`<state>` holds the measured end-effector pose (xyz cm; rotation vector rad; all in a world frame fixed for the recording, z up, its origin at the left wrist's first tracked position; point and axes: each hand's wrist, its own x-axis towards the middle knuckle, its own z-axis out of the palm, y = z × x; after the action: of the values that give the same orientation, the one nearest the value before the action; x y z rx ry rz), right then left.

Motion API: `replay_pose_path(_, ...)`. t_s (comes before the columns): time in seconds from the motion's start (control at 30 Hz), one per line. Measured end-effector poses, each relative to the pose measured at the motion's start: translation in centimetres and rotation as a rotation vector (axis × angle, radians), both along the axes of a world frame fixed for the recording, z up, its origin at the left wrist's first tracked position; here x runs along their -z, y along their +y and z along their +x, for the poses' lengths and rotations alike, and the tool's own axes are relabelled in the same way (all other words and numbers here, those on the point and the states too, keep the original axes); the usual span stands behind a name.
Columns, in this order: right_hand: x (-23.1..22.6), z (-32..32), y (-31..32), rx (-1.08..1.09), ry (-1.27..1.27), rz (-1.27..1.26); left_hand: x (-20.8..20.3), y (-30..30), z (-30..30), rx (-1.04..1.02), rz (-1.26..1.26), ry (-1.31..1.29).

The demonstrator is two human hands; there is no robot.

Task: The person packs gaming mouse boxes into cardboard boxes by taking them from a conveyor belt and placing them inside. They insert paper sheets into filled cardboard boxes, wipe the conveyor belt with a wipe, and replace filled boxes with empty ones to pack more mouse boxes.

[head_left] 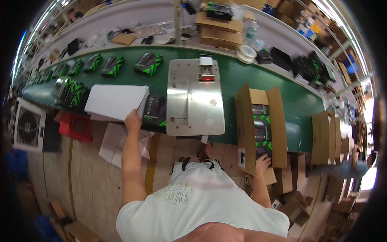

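My left hand is closed on the near right corner of a stack of white sheets, fingertips partly hidden. Beside the stack lies a black box with green marks. My right hand reaches into the near end of an open cardboard carton, its fingers spread over a black-and-green box. Several such boxes sit in a row inside the carton, whose flaps stand up. Between my hands is a metal machine plate with a small head showing a red light.
More black-and-green boxes stand along the green table at the far left. A tape roll lies at the back. A red stool and a fan are at left. Other cartons stand at right, near another person's arm.
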<state>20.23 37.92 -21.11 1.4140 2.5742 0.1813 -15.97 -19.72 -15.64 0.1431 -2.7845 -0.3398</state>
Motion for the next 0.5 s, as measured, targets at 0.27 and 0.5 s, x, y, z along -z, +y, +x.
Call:
replay_pose_path(0.27, -2.8, -3.1, -1.8, 0.153, 0.062, -0.176, -0.7, -1.8, -0.2, 0.09, 0.23, -0.132)
replay_pose_path(0.5, -3.6, -3.4, -2.2, 0.193, 0.119, -0.235, -1.7, -3.1, -0.7, 0.07, 0.474, 0.144)
